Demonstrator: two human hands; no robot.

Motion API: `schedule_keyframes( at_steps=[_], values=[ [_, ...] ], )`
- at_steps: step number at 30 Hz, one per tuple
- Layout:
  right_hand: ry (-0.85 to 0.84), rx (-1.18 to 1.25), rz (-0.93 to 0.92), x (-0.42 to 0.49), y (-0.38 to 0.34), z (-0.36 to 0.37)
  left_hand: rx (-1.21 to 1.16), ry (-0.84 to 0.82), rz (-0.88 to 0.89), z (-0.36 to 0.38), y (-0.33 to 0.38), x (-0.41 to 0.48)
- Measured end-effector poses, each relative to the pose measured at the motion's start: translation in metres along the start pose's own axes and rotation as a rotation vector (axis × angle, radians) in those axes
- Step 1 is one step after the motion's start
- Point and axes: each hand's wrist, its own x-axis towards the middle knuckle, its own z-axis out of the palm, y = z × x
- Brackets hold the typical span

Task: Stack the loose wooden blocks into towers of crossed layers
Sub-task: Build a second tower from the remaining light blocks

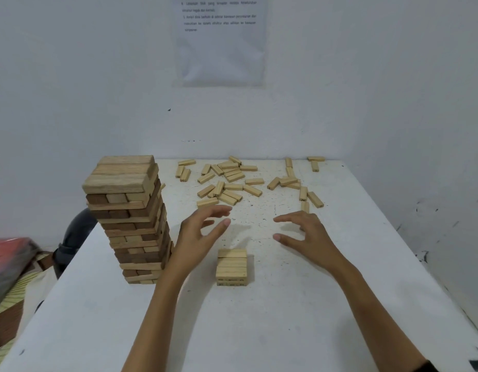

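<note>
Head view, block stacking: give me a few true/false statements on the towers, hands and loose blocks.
1. The tall tower stands left of the short stack. True.
2. The left hand holds a block. False: it is open and holds nothing.
3. Loose blocks lie scattered on the far part of the table. True.
4. The right hand rests on the short stack. False: it is clear of the stack, to its far right, and holds nothing.
</note>
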Motion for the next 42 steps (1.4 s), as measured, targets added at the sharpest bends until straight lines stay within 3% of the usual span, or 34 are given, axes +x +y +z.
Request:
schedule_keyframes(
  at_steps=[5,9,12,18,25,34,42],
  values=[
    [0.201,-0.261,0.262,0.019,0.016,-0.008,0.083,0.044,-0.074,0.005,-0.017,0.035],
    [0.184,-0.284,0.377,0.033,0.026,-0.007,0.331,0.132,-0.043,0.014,-0.046,0.053],
    [0.165,-0.35,0.351,0.044,0.028,-0.001,0.461,0.204,-0.061,0.02,-0.064,0.057],
    [0.147,-0.319,0.209,0.055,0.033,0.009,0.45,0.204,-0.155,0.025,-0.072,0.054],
    [0.048,-0.049,0.005,0.053,0.032,0.007,0.539,0.221,-0.165,0.025,-0.075,0.055],
    [0.087,-0.136,0.229,0.051,0.031,-0.01,0.608,0.237,-0.148,0.025,-0.075,0.055],
    [0.074,-0.134,0.133,0.076,0.002,0.009,0.533,0.236,-0.09,0.024,-0.075,0.054]
  ],
)
